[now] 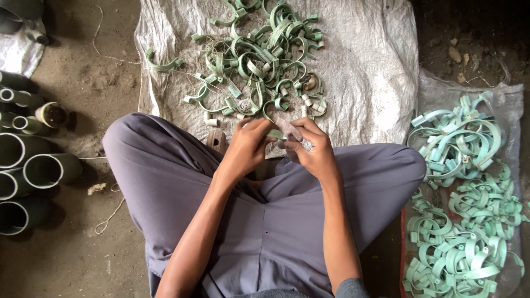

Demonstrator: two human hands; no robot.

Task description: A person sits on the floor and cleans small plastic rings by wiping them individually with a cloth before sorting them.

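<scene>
— So, what do the hands hold?
— Left hand point(247, 148) pinches a green plastic clamp point(274, 133); right hand point(311, 150) grips a grey abrasive strip point(293, 132) against it, above the lap.
— Around them?
— Rough clamps point(259, 60) heaped on the white sack point(364, 72); paler clamps point(469, 204) piled at right; pipes point(33, 165) at left.
</scene>
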